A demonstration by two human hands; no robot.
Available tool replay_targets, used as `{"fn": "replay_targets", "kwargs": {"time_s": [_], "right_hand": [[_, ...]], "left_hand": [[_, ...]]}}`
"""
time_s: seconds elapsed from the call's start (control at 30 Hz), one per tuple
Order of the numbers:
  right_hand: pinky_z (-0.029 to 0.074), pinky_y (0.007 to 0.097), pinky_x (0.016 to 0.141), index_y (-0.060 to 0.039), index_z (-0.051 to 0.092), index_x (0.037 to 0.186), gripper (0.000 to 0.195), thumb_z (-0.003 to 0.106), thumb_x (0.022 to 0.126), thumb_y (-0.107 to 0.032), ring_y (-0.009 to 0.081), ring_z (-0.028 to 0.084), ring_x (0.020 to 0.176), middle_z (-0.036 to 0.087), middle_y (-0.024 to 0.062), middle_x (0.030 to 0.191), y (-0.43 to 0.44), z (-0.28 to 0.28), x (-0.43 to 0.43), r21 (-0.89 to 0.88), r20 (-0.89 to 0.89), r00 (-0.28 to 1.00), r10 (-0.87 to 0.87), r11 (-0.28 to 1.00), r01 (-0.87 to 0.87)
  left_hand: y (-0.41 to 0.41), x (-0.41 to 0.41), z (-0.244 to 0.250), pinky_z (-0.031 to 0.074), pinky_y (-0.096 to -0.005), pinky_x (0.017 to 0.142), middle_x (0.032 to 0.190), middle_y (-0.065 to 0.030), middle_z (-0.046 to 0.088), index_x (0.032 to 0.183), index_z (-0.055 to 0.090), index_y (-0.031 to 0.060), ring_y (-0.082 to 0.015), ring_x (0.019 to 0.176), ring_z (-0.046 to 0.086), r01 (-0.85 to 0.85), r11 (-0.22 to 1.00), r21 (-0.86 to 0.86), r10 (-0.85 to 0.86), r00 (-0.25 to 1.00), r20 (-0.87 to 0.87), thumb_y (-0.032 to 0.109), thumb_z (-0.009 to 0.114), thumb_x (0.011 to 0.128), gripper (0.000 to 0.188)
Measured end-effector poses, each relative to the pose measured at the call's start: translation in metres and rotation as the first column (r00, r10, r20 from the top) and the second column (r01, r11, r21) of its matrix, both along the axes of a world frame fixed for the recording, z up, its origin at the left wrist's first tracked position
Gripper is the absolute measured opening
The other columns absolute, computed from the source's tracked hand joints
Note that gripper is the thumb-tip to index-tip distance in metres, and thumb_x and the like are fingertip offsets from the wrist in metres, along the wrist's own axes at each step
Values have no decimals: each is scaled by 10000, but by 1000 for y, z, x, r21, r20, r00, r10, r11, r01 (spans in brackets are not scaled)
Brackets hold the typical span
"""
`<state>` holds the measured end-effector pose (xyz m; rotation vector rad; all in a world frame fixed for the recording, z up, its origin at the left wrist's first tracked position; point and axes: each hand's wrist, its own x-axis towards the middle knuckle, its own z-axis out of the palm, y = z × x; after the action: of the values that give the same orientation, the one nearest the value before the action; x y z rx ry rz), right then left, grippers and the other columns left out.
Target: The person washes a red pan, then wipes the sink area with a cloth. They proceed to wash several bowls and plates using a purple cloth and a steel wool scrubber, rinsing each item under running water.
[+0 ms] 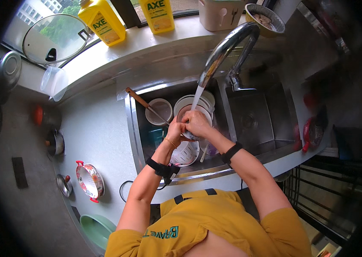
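My left hand [175, 131] is closed around the metal shaft of a wooden-handled kitchen utensil [138, 99]. Its handle slants up to the left over the sink's rim, and my hands mostly hide its far end. Close beside it, the curled fingers of my right hand [197, 123] are under the tap water [197, 98]; what they grip is hidden. Below and behind the hands are stacked bowls [178, 105]. A white round container [159, 111] stands to the left in the sink. Nearer me lies a white slotted basket [185, 155], with a pale utensil handle [204, 154] beside it.
The chrome faucet [222, 48] arches over the left basin [137, 151]; a second basin [250, 119] adjoins it. Yellow detergent bottles [105, 27] and a foil tray [266, 22] line the sill. A floral red-handled pot [90, 181] and green basin [96, 229] are left.
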<state>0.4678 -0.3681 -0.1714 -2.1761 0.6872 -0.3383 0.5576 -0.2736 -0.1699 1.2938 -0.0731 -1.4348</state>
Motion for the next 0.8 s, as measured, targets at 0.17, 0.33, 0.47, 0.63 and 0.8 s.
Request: {"fn": "replay_targets", "kwargs": {"time_s": [0.17,0.33,0.47,0.63,0.8], "right_hand": [[456,425,730,-77,651,706,114,557,729,-136,300,565,890,620,117,857,-5,-47,11,-495,1,964,-267,837,232],[489,414,750,-85,673,811,139,646,724,-189,315,613,865,637,137,908,-28,-29,-27,-248,-374,865,-335,935,254],[487,399,747,-64,672,811,206,708,686,-223,311,617,873,645,135,895,-21,-26,-76,-93,-149,877,-457,889,448],[483,362,765,-49,666,831,248,733,680,-234,308,626,851,654,141,870,-11,-34,-102,161,1,843,-537,832,530],[483,278,725,-15,665,860,220,743,693,-136,131,610,773,667,55,841,-22,-34,-108,324,178,787,-591,790,520]], "left_hand": [[-13,-16,1,577,-458,530,975,-120,570,1338,350,197,-315,711,618,21,997,81,-41,966,253,-10,454,662,714],[-31,4,-36,528,-412,776,1041,-248,610,1206,545,85,-364,934,625,-4,938,346,-275,596,754,225,648,647,585],[-57,10,-6,466,-430,881,1113,-256,529,1194,557,120,-408,1026,546,-5,909,416,-399,275,875,341,709,633,621],[-84,-3,12,457,-445,885,1102,-244,507,1138,560,119,-413,1024,528,9,881,473,-467,174,867,300,740,619,579],[-66,-9,-13,450,-448,875,1045,-254,525,1122,550,77,-418,995,525,145,959,243,-252,50,966,247,767,593,596]]}}
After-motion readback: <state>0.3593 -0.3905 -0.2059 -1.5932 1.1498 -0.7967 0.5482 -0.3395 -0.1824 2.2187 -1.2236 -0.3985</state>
